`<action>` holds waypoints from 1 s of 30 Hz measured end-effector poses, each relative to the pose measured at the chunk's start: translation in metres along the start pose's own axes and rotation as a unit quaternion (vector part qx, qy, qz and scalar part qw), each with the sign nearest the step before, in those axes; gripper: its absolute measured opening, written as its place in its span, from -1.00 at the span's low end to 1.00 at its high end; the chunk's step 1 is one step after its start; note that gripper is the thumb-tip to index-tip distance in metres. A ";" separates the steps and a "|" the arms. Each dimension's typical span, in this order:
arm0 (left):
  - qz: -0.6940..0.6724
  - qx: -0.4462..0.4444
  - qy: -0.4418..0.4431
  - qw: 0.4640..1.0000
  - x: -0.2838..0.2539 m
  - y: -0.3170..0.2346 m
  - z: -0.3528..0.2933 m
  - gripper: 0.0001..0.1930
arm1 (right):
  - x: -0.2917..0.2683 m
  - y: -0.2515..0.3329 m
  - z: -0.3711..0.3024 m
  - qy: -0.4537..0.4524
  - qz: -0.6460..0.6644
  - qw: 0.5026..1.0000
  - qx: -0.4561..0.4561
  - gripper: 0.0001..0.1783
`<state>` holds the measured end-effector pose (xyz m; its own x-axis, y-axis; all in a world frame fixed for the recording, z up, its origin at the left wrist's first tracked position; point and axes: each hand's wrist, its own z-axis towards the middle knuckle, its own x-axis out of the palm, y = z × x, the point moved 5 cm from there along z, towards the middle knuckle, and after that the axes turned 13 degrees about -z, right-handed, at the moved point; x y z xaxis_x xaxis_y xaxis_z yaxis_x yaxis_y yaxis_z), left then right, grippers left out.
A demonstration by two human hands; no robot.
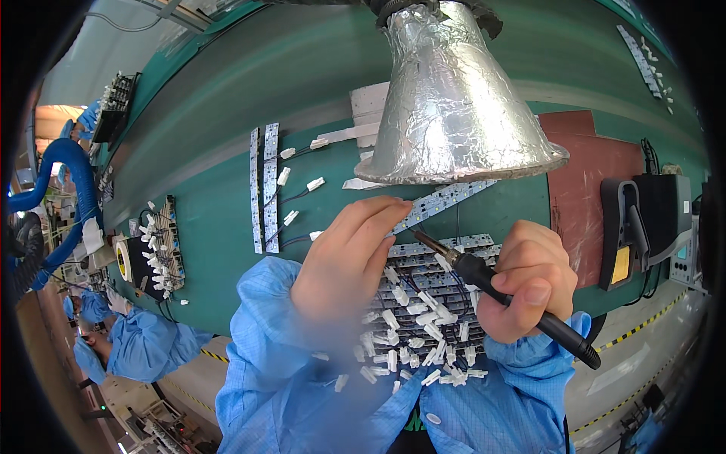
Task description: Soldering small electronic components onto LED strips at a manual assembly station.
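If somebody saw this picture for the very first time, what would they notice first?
Probably the big, shiny foil-covered cone over the green table, at the top of the picture. Below it, the right hand grips a black soldering iron, while the left hand touches a pale strip. Then there's the jumble of white plugs between the blue sleeves.

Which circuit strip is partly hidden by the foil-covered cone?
The slanted strip running from the left grip; the stacked strips and upright pair lie clear of the cone.

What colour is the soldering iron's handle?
The handle is black, showing best in the head view.
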<state>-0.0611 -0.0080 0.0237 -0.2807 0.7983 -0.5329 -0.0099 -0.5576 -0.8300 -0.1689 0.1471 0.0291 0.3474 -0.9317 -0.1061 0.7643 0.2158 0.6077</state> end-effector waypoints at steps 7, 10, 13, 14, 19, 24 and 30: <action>-0.003 -0.001 0.001 1.000 0.001 0.000 -0.001 -0.57 | 0.004 -0.002 0.000 0.013 -0.003 1.000 0.009 -0.66; -0.006 -0.002 0.000 1.000 0.002 0.001 -0.001 -0.56 | 0.003 -0.001 -0.001 0.010 -0.005 1.000 0.009 -0.65; -0.007 0.009 0.000 1.000 0.002 0.000 -0.001 -0.56 | 0.004 -0.001 0.000 0.015 -0.005 1.000 0.008 -0.65; -0.006 0.007 0.001 1.000 0.002 0.000 -0.001 -0.56 | 0.004 -0.001 -0.001 0.015 -0.005 1.000 0.008 -0.65; -0.001 0.003 -0.004 1.000 0.002 0.000 -0.001 -0.56 | 0.005 -0.002 -0.001 0.017 -0.010 1.000 0.005 -0.65; 0.016 -0.022 -0.014 1.000 0.002 0.000 -0.002 -0.55 | 0.006 -0.005 -0.001 0.008 0.005 1.000 -0.003 -0.69; 0.006 -0.027 -0.022 0.999 -0.001 0.002 -0.003 -0.54 | -0.007 -0.007 -0.001 -0.023 0.009 1.000 0.014 -0.67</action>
<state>-0.0581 -0.0093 0.0222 -0.3231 0.7801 -0.5357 0.0458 -0.5525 -0.8322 -0.1765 0.1522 0.0251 0.3356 -0.9402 -0.0588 0.7423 0.2255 0.6310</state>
